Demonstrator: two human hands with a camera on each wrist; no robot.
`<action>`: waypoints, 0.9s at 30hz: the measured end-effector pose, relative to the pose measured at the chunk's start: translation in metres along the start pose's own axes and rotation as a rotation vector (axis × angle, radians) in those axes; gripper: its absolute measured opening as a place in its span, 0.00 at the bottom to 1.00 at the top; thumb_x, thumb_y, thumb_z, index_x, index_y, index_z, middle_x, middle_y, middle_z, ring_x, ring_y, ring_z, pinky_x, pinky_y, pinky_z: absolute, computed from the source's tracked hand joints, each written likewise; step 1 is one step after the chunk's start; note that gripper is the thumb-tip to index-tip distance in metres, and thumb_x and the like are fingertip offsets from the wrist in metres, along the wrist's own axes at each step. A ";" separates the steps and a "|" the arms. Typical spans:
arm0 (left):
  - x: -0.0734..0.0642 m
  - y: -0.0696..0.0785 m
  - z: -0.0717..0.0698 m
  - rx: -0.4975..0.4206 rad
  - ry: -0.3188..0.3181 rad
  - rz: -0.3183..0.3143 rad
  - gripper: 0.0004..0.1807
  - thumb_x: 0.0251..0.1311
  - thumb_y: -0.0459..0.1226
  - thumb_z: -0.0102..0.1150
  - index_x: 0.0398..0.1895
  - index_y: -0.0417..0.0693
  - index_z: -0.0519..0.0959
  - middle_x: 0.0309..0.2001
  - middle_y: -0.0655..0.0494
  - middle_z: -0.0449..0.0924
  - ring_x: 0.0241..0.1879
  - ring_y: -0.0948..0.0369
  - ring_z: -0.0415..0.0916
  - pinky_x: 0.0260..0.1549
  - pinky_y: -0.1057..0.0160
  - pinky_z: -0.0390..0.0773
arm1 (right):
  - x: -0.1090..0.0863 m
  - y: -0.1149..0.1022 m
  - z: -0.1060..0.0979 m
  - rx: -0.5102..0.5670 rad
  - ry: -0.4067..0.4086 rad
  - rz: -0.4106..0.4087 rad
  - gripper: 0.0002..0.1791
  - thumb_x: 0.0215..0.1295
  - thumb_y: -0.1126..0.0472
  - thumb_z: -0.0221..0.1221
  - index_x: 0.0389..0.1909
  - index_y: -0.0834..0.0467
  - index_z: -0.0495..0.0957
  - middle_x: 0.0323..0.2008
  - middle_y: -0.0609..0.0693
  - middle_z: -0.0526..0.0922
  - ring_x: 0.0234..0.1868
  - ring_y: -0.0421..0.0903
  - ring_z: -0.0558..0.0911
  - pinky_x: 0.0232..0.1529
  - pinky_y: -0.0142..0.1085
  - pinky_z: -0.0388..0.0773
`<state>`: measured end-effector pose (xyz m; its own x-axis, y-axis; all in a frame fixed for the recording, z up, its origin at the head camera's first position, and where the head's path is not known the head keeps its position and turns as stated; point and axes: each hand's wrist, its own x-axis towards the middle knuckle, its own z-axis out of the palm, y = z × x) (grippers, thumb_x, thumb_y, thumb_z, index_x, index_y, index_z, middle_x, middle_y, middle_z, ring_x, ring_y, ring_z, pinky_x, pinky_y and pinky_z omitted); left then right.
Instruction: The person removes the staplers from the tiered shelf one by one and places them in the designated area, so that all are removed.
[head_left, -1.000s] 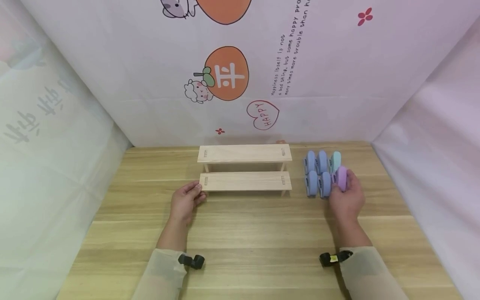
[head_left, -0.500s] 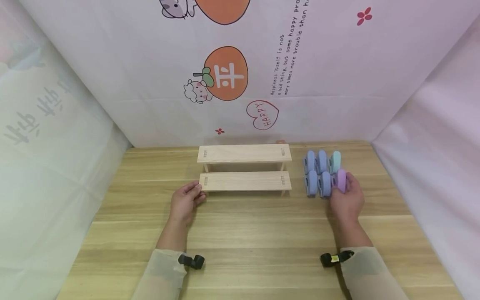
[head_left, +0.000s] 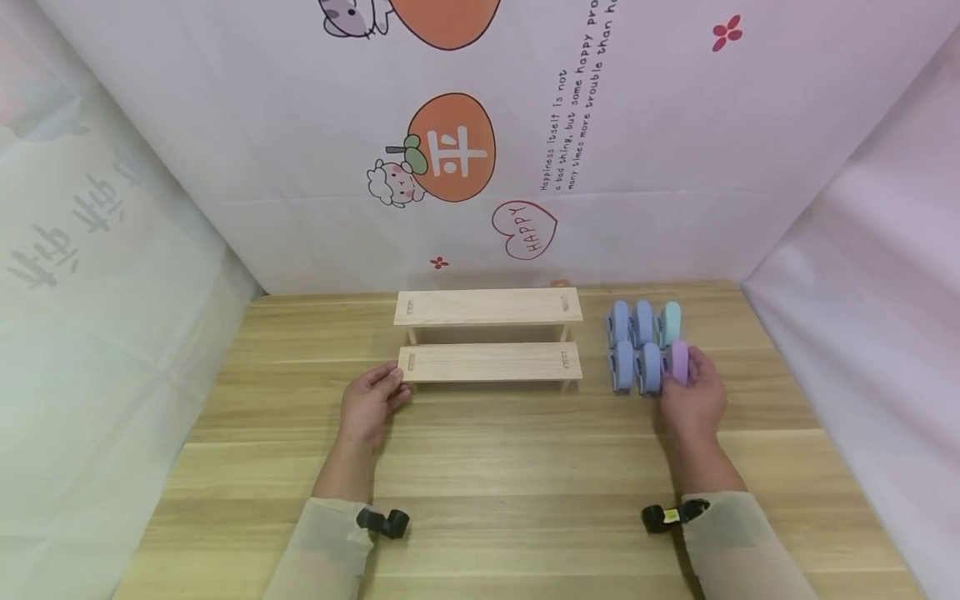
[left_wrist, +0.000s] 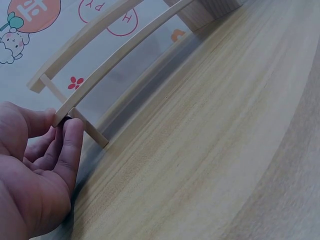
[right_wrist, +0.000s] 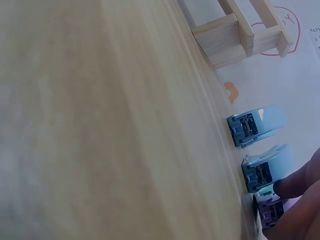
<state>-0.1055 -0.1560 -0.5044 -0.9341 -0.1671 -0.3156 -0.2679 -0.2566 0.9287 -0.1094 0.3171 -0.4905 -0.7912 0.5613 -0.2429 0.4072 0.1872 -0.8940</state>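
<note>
A pale wooden two-step rack (head_left: 491,363) stands on the table. My left hand (head_left: 367,407) pinches the left end of its lower step, thumb above and fingers below, as the left wrist view shows. To the right of the rack sit small staplers in two rows. My right hand (head_left: 693,407) grips the purple stapler (head_left: 679,362) at the right end of the front row, beside a blue stapler (head_left: 648,370). Behind it is a mint-green stapler (head_left: 670,323). In the right wrist view, fingers cover much of the purple stapler (right_wrist: 272,212).
Several other blue staplers (head_left: 622,367) stand close together, left of the purple one. A printed white cloth (head_left: 300,167) rises behind the table (head_left: 510,492), and more white cloth hangs at both sides.
My right hand has lowered the purple stapler and brought it slightly nearer to me, into line with the front row. The left hand has stayed on the rack.
</note>
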 end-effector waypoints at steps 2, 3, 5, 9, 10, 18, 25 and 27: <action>0.000 0.000 0.001 0.001 -0.002 0.002 0.19 0.72 0.32 0.61 0.63 0.34 0.77 0.53 0.44 0.80 0.44 0.56 0.83 0.53 0.61 0.88 | 0.000 0.000 -0.001 -0.013 -0.005 0.006 0.40 0.74 0.68 0.56 0.82 0.51 0.53 0.79 0.51 0.55 0.79 0.48 0.57 0.80 0.42 0.58; 0.000 0.000 0.001 0.000 -0.003 0.002 0.19 0.72 0.32 0.61 0.63 0.34 0.77 0.53 0.44 0.80 0.44 0.56 0.83 0.52 0.61 0.88 | 0.001 0.001 -0.002 -0.017 -0.003 0.005 0.40 0.73 0.69 0.56 0.82 0.51 0.53 0.79 0.52 0.56 0.79 0.48 0.57 0.80 0.42 0.59; 0.001 0.000 0.001 -0.001 -0.005 0.003 0.19 0.72 0.32 0.61 0.63 0.34 0.77 0.52 0.44 0.80 0.44 0.57 0.83 0.52 0.61 0.88 | 0.001 0.001 -0.003 -0.022 -0.003 0.011 0.40 0.73 0.69 0.57 0.82 0.51 0.54 0.79 0.52 0.57 0.79 0.49 0.58 0.80 0.43 0.60; 0.003 -0.001 0.001 -0.015 -0.004 -0.002 0.18 0.72 0.31 0.62 0.62 0.33 0.77 0.51 0.44 0.80 0.43 0.57 0.83 0.51 0.61 0.89 | 0.003 0.002 -0.003 -0.042 -0.001 0.013 0.41 0.72 0.69 0.57 0.82 0.51 0.54 0.78 0.53 0.59 0.78 0.49 0.60 0.79 0.44 0.61; 0.003 -0.001 0.002 -0.015 -0.004 -0.001 0.19 0.71 0.31 0.62 0.62 0.33 0.77 0.51 0.44 0.81 0.43 0.57 0.83 0.51 0.62 0.89 | 0.003 0.003 -0.003 -0.047 -0.002 0.013 0.41 0.72 0.69 0.57 0.82 0.51 0.54 0.78 0.53 0.59 0.78 0.49 0.60 0.79 0.44 0.61; 0.005 0.001 0.000 0.004 -0.005 -0.008 0.21 0.71 0.31 0.63 0.63 0.31 0.76 0.53 0.44 0.81 0.43 0.57 0.83 0.52 0.61 0.88 | 0.006 0.003 -0.003 -0.033 -0.015 -0.010 0.39 0.74 0.66 0.56 0.82 0.52 0.53 0.79 0.53 0.57 0.79 0.48 0.59 0.80 0.42 0.60; 0.000 0.006 -0.006 0.072 -0.014 0.007 0.20 0.73 0.33 0.61 0.64 0.33 0.75 0.56 0.40 0.79 0.48 0.54 0.83 0.53 0.60 0.88 | -0.017 -0.004 -0.003 -0.054 0.094 -0.257 0.38 0.71 0.63 0.58 0.81 0.51 0.58 0.78 0.51 0.63 0.78 0.46 0.62 0.81 0.39 0.58; -0.002 0.009 -0.008 0.162 -0.002 0.043 0.20 0.74 0.35 0.60 0.64 0.34 0.75 0.56 0.40 0.80 0.50 0.52 0.83 0.53 0.60 0.88 | -0.029 -0.009 0.000 -0.105 0.139 -0.410 0.37 0.69 0.63 0.60 0.78 0.54 0.64 0.74 0.56 0.69 0.75 0.53 0.68 0.79 0.45 0.65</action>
